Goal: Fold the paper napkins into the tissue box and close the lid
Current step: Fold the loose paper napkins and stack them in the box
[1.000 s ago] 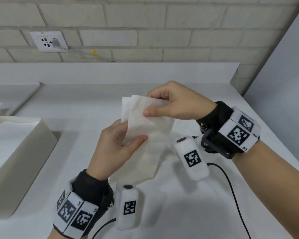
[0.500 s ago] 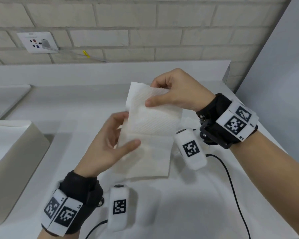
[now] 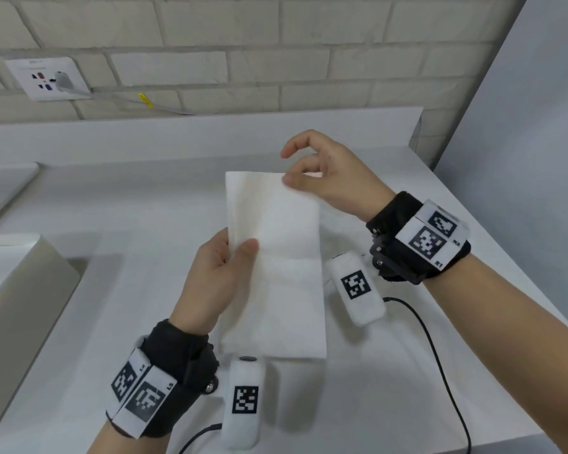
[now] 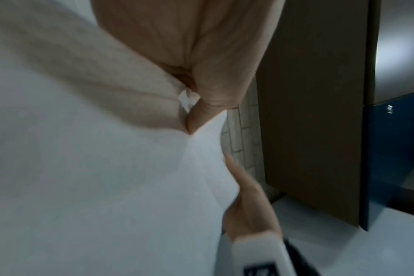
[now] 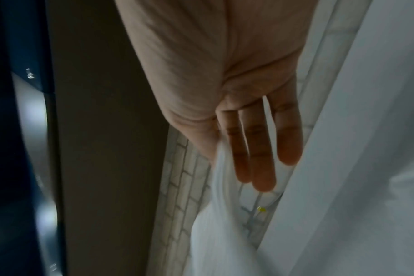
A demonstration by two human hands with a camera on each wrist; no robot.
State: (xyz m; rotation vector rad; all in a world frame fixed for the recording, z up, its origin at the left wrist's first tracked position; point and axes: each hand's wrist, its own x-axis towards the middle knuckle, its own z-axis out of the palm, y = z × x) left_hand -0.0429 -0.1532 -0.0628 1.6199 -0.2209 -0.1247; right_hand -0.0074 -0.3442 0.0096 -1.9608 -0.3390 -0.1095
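A white paper napkin (image 3: 276, 263) hangs unfolded as one long strip above the white table (image 3: 391, 388), creased across the middle. My left hand (image 3: 240, 250) pinches its left edge, thumb in front and fingers hidden behind. My right hand (image 3: 295, 173) holds the top right corner between the thumb and a finger behind, with the index finger lifted clear. The cream tissue box (image 3: 20, 290) stands at the left edge, partly cut off. The left wrist view is filled by the napkin (image 4: 83, 168), and the right wrist view has the napkin (image 5: 225, 233) below my fingers (image 5: 260, 158).
A raised ledge (image 3: 194, 136) and a brick wall (image 3: 309, 60) close off the back; a socket (image 3: 46, 78) there has a cable plugged in. A grey panel (image 3: 522, 126) stands along the table's right edge. A black cable (image 3: 440, 362) trails from my right wrist.
The napkin has opened from a folded wad into a long strip. My right hand lifted its top edge up and away, while my left thumb shifted onto the left edge.
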